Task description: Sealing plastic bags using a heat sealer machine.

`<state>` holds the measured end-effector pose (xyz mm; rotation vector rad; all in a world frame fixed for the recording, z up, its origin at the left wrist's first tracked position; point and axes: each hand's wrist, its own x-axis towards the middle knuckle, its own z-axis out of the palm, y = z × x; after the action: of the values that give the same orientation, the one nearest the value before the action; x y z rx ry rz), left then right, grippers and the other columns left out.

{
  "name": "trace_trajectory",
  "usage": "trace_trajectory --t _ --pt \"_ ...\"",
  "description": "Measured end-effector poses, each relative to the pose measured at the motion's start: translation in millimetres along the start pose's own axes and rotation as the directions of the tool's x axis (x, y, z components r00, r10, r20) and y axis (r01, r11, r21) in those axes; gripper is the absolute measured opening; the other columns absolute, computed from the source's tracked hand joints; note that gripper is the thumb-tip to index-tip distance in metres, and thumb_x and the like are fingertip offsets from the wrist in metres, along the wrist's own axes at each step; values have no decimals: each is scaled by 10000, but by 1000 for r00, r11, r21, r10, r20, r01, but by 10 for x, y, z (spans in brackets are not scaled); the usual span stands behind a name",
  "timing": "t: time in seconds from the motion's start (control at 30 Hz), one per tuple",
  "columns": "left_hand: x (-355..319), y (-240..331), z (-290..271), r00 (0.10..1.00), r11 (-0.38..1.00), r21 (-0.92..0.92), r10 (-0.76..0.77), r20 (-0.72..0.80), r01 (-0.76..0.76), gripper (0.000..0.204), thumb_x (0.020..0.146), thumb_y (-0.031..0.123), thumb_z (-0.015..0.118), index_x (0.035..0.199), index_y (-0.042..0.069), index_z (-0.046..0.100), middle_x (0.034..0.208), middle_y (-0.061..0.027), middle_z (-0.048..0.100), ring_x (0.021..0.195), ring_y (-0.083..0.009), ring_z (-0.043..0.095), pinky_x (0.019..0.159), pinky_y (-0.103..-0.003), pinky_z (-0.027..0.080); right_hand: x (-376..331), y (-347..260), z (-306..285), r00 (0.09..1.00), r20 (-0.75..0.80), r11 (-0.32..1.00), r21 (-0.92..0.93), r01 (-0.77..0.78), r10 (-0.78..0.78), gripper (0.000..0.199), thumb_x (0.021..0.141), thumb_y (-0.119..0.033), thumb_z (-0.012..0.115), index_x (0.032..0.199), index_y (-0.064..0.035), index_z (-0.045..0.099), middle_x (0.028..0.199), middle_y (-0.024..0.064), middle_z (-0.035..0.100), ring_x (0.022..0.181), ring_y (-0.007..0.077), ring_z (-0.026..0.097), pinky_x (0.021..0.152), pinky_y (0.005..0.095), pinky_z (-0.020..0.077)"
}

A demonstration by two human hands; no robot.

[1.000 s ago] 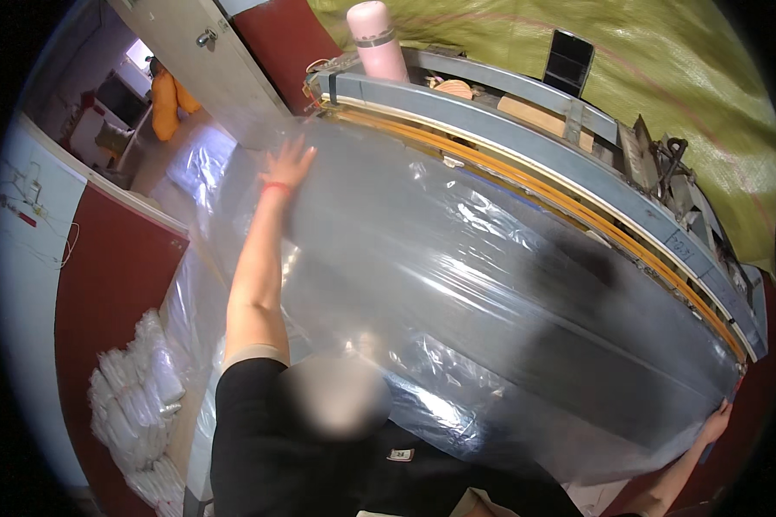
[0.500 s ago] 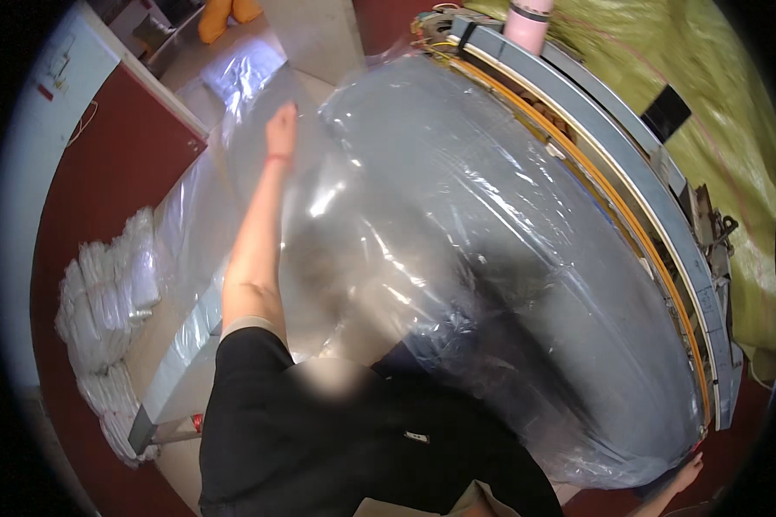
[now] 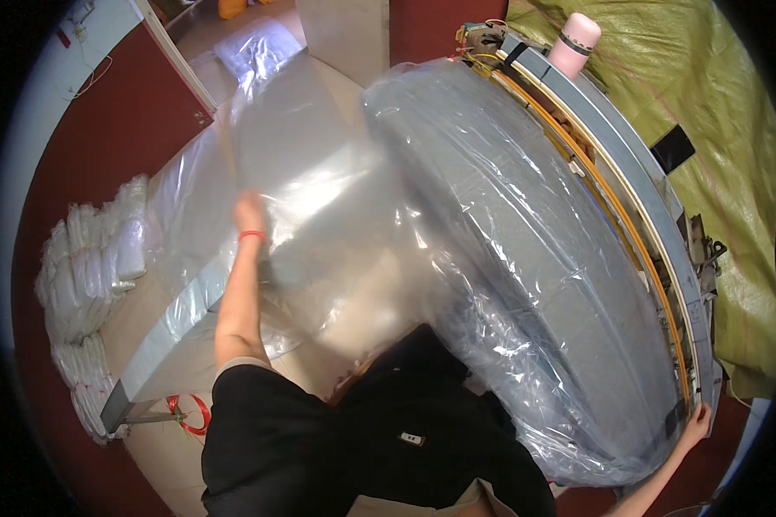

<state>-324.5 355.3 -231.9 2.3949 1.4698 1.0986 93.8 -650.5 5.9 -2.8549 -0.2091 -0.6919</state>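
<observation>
My left hand (image 3: 250, 214), with a red band at the wrist, is blurred by motion. Its fingers look closed on a wide sheet of clear plastic film (image 3: 319, 185), which spreads from it in shiny folds. More clear film (image 3: 535, 250) lies bunched over the grey curved-looking table surface at the right. At the near right end of the long grey machine bar (image 3: 664, 215), my right hand (image 3: 700, 420) has its fingers drawn together against the bar's end. What they grip there is too small to make out.
Stacks of folded clear plastic bags (image 3: 95, 258) stand at the left beside a grey table edge (image 3: 172, 323). A pink bottle (image 3: 575, 45) and a dark phone-like slab (image 3: 672, 149) are beyond the bar, near yellow-green woven sheeting (image 3: 733, 284). Red cord (image 3: 200, 415) hangs below the table edge.
My left hand has come back toward me and a little left, with the film shifting along. My right hand has moved up to the bar's near end. The whole view has shifted slightly.
</observation>
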Motion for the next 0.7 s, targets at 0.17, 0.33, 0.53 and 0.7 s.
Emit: trace_trajectory --t 0.17,0.33,0.53,0.7 --pt "387 836 -1018 955 830 -554 -215 -206 67 30 822 59 508 817 31 517 781 -7 513 741 -93 518 686 -230 397 377 -1275 264 973 -56 922 313 228 -222 188 853 -152 531 940 14 540 868 59 567 818 123 517 728 237 418" --pt "189 2602 -1606 933 534 -796 344 -102 -284 28 814 -11 469 815 5 491 812 -48 513 710 -104 479 663 -245 409 39 -4031 364 872 139 671 698 250 -470 108 779 -41 565 880 -5 573 831 31 558 775 99 517 688 212 416" --pt "-369 3834 -2020 394 149 -800 911 -117 -581 162 659 -22 594 787 44 522 789 -84 546 688 -236 575 552 -292 468 -887 -5883 16 552 212 -8 930 -368 -807 564 657 -88 690 1163 -17 452 1078 51 512 958 135 496 782 268 430" --pt "-114 3849 -2174 360 129 -705 914 -190 -698 120 704 23 613 763 53 512 653 -66 530 520 -227 543 468 -296 436 -1179 -5726 17 204 454 271 775 -571 -867 294 651 -72 697 913 -23 573 781 1 583 701 73 538 625 228 443"
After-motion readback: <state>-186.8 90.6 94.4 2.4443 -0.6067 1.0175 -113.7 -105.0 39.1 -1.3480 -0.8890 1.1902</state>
